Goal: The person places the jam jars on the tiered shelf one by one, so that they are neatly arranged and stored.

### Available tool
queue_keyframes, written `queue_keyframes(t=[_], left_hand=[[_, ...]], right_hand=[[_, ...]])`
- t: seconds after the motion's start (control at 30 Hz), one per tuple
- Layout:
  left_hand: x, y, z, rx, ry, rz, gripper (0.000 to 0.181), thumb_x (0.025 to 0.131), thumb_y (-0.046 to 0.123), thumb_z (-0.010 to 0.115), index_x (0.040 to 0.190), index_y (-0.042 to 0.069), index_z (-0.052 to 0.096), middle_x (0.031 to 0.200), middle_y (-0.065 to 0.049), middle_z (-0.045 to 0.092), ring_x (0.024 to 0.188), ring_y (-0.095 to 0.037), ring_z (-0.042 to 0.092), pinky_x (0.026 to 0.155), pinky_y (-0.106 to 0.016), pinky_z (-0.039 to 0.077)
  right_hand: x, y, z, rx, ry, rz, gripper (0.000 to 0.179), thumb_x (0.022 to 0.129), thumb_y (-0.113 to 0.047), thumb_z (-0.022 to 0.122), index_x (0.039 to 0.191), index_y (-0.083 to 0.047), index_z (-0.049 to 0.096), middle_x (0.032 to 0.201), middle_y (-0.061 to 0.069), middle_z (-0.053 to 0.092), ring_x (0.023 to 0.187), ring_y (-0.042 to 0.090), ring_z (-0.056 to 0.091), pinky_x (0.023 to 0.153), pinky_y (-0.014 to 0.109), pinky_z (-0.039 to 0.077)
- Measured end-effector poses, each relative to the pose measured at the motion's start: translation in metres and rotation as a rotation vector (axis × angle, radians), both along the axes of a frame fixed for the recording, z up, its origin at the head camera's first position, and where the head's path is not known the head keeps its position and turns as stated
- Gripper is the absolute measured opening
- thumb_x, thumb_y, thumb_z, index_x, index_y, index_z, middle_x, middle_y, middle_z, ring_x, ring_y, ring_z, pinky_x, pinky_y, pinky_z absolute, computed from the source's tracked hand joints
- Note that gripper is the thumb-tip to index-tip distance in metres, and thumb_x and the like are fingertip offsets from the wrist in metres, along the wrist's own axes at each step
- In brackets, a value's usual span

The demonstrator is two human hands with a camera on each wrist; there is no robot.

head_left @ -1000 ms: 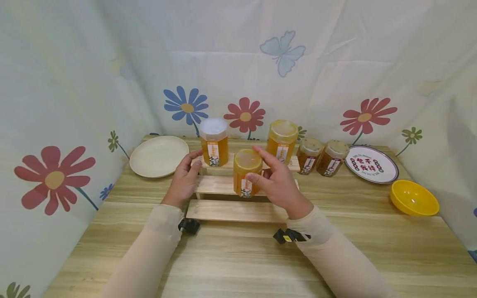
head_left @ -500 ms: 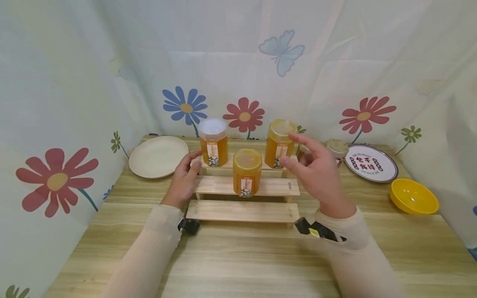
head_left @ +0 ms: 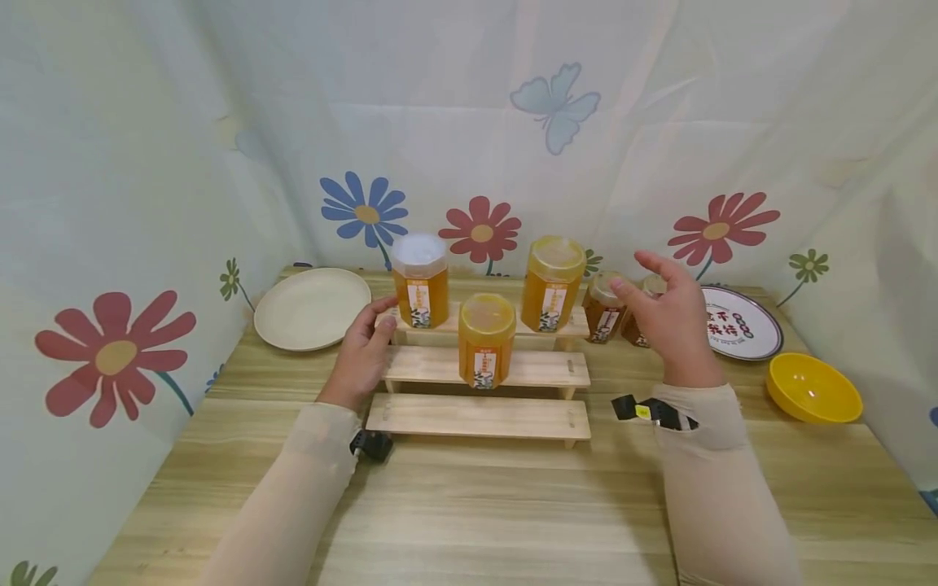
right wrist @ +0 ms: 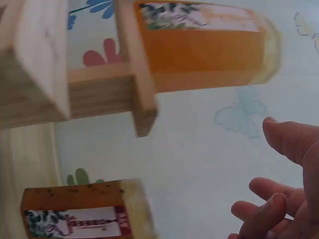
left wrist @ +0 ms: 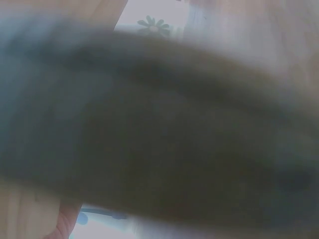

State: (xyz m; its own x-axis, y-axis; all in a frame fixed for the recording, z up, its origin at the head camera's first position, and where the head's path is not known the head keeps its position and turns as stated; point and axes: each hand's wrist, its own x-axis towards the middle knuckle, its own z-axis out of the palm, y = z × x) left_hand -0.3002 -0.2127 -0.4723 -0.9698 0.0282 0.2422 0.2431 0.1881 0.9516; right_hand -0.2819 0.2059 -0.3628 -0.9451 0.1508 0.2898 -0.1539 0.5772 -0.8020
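Observation:
A three-tier wooden stand [head_left: 484,417] stands mid-table. My left hand [head_left: 363,348] grips the left end of its top tier between thumb and fingers. In the left wrist view a dark blur covers most of the picture. Two orange honey jars sit upright on the top tier: a white-lidded jar [head_left: 421,281] at the left and a yellow-lidded jar [head_left: 551,285] at the right. Another yellow-lidded jar [head_left: 487,342] rests on the middle tier. My right hand [head_left: 672,317], fingers spread and holding nothing, is over two smaller brown jars; the left brown jar [head_left: 604,309] shows, the other brown jar [head_left: 634,330] is partly hidden.
A cream plate [head_left: 313,309] lies at the back left of the wooden table [head_left: 469,513]. On the right are a white plate with red lettering [head_left: 743,324], partly behind my right hand, and a yellow bowl [head_left: 813,389]. A flowered curtain [head_left: 440,146] hangs behind.
My right hand has let go of the yellow-lidded jar on the middle tier and moved right to the brown jars. My left hand has stayed at the stand.

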Motion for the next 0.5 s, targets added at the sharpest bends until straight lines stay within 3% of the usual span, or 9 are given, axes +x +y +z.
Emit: queue_keyframes(t=[0.07,0.1,0.13,0.17,0.3,0.37,0.5], left_hand=[[0.0,0.0,0.0,0.0,-0.002,0.004,0.045,0.116,0.018,0.041,0.158,0.005,0.041,0.158,-0.018,0.043,0.121,-0.025,0.044,0.096,-0.023,0.038],[0.0,0.0,0.0,-0.001,-0.002,0.006,0.045,0.116,0.02,0.041,0.158,0.006,0.042,0.157,-0.018,0.043,0.121,-0.024,0.044,0.097,-0.024,0.038],[0.0,0.0,0.0,-0.001,-0.002,0.008,0.045,0.116,0.021,0.041,0.158,0.007,0.042,0.158,-0.017,0.044,0.122,-0.023,0.044,0.098,-0.024,0.038],[0.001,0.0,0.0,0.0,-0.001,0.009,0.045,0.116,0.023,0.042,0.158,0.008,0.043,0.158,-0.015,0.044,0.123,-0.023,0.044,0.099,-0.025,0.038],[0.002,0.0,-0.001,0.005,0.014,0.005,0.046,0.115,0.029,0.044,0.157,0.01,0.045,0.162,-0.009,0.043,0.129,-0.021,0.045,0.104,-0.028,0.037],[0.003,0.0,-0.001,0.007,0.021,0.004,0.046,0.115,0.03,0.045,0.156,0.01,0.046,0.161,-0.009,0.043,0.127,-0.022,0.045,0.104,-0.029,0.037],[0.002,-0.001,-0.001,0.011,0.029,0.0,0.045,0.115,0.028,0.044,0.156,0.009,0.046,0.161,-0.009,0.043,0.126,-0.022,0.045,0.105,-0.032,0.037]], right_hand=[[-0.011,0.002,-0.011,0.0,-0.034,-0.013,0.07,0.1,-0.045,0.072,0.16,-0.019,0.048,0.169,0.008,0.037,0.129,0.032,0.055,0.104,0.051,0.047],[-0.017,0.003,-0.017,0.006,-0.052,-0.015,0.071,0.1,-0.046,0.071,0.161,-0.019,0.046,0.169,0.009,0.037,0.131,0.036,0.053,0.107,0.054,0.044],[-0.022,0.004,-0.022,0.01,-0.07,-0.014,0.073,0.1,-0.047,0.071,0.162,-0.019,0.045,0.168,0.011,0.038,0.12,0.04,0.057,0.102,0.056,0.046],[-0.026,0.005,-0.027,0.012,-0.082,-0.009,0.074,0.099,-0.046,0.072,0.162,-0.019,0.044,0.168,0.012,0.037,0.133,0.039,0.051,0.108,0.058,0.043],[-0.039,0.006,-0.045,-0.007,-0.104,0.018,0.078,0.099,-0.047,0.072,0.163,-0.016,0.042,0.168,0.017,0.035,0.135,0.041,0.049,0.111,0.06,0.042],[-0.041,0.005,-0.05,-0.025,-0.094,0.026,0.078,0.099,-0.044,0.074,0.163,-0.014,0.041,0.17,0.017,0.032,0.155,0.038,0.029,0.121,0.061,0.031],[-0.044,0.003,-0.056,-0.033,-0.073,0.036,0.078,0.1,-0.038,0.074,0.164,-0.01,0.039,0.172,0.018,0.027,0.159,0.04,0.022,0.125,0.062,0.024]])
